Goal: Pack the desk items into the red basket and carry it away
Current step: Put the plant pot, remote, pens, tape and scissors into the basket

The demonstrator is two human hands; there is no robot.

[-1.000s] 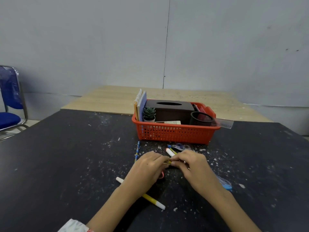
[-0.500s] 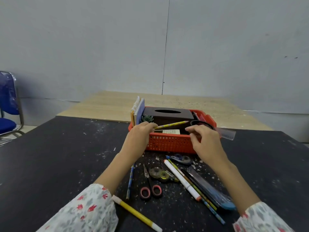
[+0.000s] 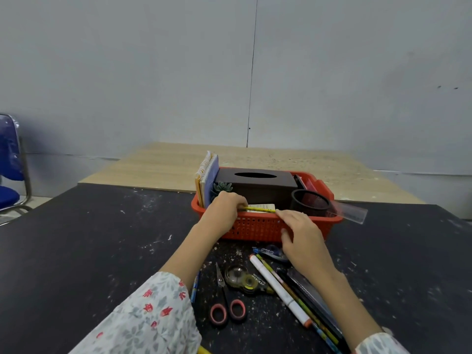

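Left hand [image 3: 224, 209] pinched yellow pencil [image 3: 260, 208] over red basket [image 3: 258, 227]; right hand [image 3: 301, 233], fingers relaxed, steadied its tip. Best lowered flat.

A plain pale grey wall [image 3: 153, 72] with a thin vertical seam [image 3: 251, 85] stood behind a light wooden table [image 3: 158, 164]. A blue padded metal-framed chair [image 3: 10, 169] sat at far left.
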